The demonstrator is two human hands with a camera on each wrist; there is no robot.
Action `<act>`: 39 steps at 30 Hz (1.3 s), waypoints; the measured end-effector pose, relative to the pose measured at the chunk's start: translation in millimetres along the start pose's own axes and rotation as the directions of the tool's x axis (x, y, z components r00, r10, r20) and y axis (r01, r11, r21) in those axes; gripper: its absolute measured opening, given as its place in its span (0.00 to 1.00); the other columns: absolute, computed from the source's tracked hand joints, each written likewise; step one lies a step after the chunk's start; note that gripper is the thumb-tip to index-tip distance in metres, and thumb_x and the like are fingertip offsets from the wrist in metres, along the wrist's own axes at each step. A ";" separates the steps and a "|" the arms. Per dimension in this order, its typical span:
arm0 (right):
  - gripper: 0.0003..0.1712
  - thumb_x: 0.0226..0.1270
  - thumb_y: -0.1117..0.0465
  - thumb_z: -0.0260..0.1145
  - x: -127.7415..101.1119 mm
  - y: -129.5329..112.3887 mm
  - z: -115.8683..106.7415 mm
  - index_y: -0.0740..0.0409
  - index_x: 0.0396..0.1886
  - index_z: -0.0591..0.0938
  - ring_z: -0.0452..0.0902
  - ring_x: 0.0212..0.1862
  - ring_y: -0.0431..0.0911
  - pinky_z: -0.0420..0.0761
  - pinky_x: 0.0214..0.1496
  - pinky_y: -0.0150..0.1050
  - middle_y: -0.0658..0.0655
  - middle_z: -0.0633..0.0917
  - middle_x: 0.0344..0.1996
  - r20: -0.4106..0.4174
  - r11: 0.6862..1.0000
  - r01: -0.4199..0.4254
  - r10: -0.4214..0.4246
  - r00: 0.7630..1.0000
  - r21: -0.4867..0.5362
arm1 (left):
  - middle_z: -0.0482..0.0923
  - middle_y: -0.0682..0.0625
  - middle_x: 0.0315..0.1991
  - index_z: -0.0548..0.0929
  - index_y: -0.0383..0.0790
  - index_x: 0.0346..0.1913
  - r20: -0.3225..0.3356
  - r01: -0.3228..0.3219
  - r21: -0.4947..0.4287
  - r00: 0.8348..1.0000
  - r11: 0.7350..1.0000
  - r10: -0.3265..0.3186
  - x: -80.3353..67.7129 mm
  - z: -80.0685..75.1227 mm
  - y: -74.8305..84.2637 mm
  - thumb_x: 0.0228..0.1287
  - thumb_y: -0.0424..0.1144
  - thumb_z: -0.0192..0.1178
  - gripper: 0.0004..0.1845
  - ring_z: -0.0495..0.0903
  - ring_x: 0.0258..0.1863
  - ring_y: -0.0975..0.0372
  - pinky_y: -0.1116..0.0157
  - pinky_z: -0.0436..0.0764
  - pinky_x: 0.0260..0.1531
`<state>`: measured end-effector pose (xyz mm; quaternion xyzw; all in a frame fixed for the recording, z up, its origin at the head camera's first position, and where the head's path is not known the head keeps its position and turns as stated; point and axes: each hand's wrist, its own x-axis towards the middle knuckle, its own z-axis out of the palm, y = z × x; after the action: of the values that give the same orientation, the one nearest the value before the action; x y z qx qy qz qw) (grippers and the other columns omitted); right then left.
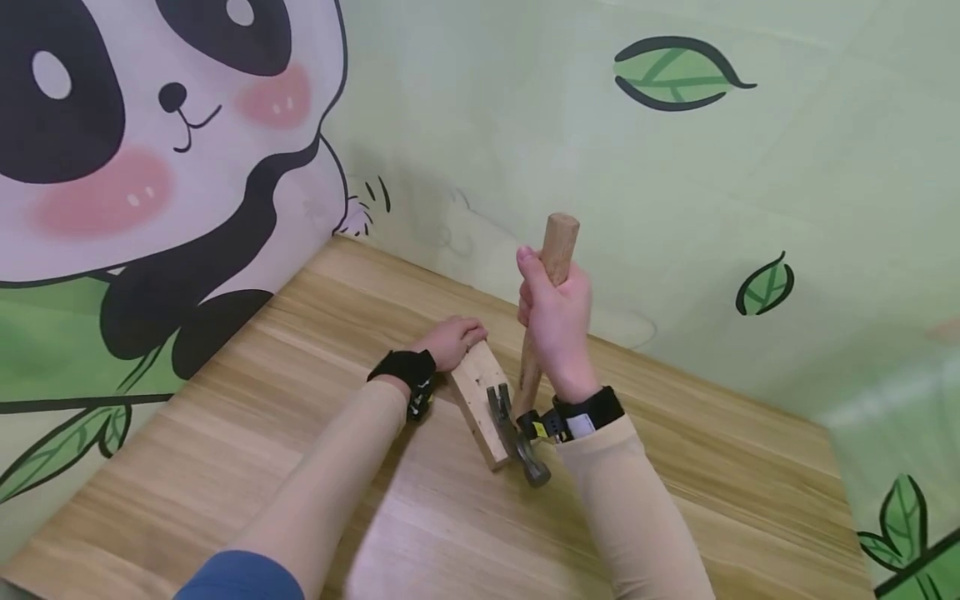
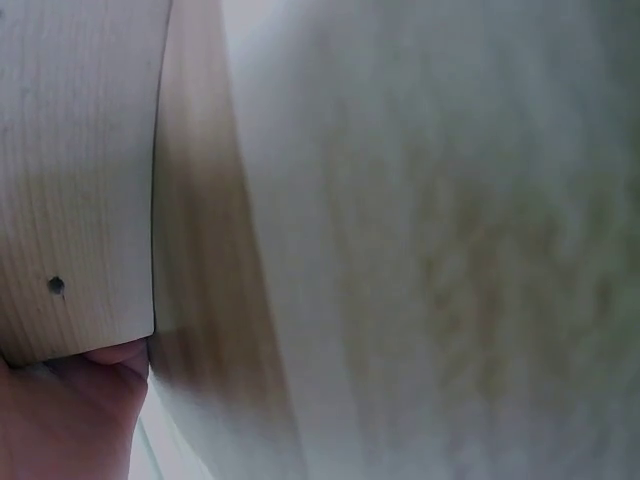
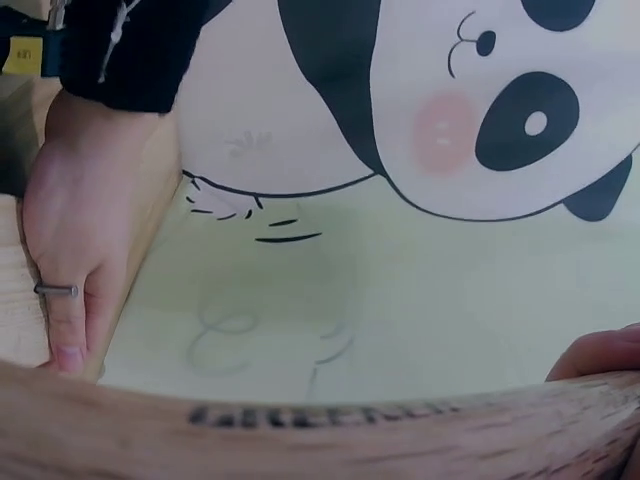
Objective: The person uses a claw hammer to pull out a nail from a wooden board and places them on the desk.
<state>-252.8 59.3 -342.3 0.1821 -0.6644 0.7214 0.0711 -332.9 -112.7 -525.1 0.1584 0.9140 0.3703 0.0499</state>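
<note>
A pale wood block (image 1: 480,400) lies on the wooden table (image 1: 300,433). My left hand (image 1: 450,342) holds its far end, fingers curled over the edge. My right hand (image 1: 555,321) grips the wooden handle (image 1: 558,242) of a claw hammer, which stands nearly upright. The steel head (image 1: 517,433) sits on the block's near end, claw side against the wood. In the right wrist view a grey nail (image 3: 57,290) sticks out of the block (image 3: 18,310) beside the left hand (image 3: 80,240)'s thumb, and the handle (image 3: 300,430) crosses the bottom. The left wrist view shows the block (image 2: 70,180) with a small dark nail mark (image 2: 56,285).
The table stands in a corner. A panda wall cloth (image 1: 150,125) hangs on the left and a pale green leaf-print cloth (image 1: 675,167) at the back, just behind the hands. Bare tabletop (image 1: 750,500) stretches to the left and right of the block.
</note>
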 end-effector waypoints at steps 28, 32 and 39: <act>0.11 0.78 0.69 0.56 -82.6 -8.9 -63.8 0.60 0.32 0.70 0.51 0.13 0.40 0.54 0.14 0.35 0.51 0.58 0.14 -0.233 0.817 0.417 -0.349 0.908 0.398 | 0.84 0.41 0.56 0.83 0.37 0.63 0.026 0.057 0.029 0.998 0.998 -0.058 -8.1 -1.3 7.7 0.90 0.46 0.43 0.21 0.80 0.58 0.49 0.52 0.75 0.65; 0.13 0.78 0.72 0.54 -88.0 -11.8 -66.1 0.63 0.29 0.66 0.50 0.13 0.40 0.53 0.13 0.36 0.51 0.57 0.14 -0.234 0.768 0.475 -0.414 0.880 0.429 | 0.83 0.40 0.56 0.83 0.37 0.63 0.029 0.058 0.030 0.998 0.998 -0.059 -7.8 -3.2 11.4 0.90 0.46 0.43 0.22 0.79 0.58 0.49 0.51 0.75 0.66; 0.12 0.78 0.71 0.54 -84.4 -11.4 -67.2 0.63 0.30 0.67 0.51 0.12 0.40 0.55 0.13 0.36 0.51 0.58 0.14 -0.235 0.797 0.465 -0.402 0.885 0.385 | 0.82 0.39 0.62 0.82 0.37 0.66 0.039 0.079 0.059 0.996 0.995 -0.081 -4.9 -0.9 12.0 0.91 0.46 0.40 0.23 0.77 0.67 0.47 0.51 0.71 0.71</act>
<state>-182.2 138.4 -365.3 0.2891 -0.4217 0.8254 0.2395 -325.5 -106.8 -516.2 0.1306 0.9286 0.3382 0.0792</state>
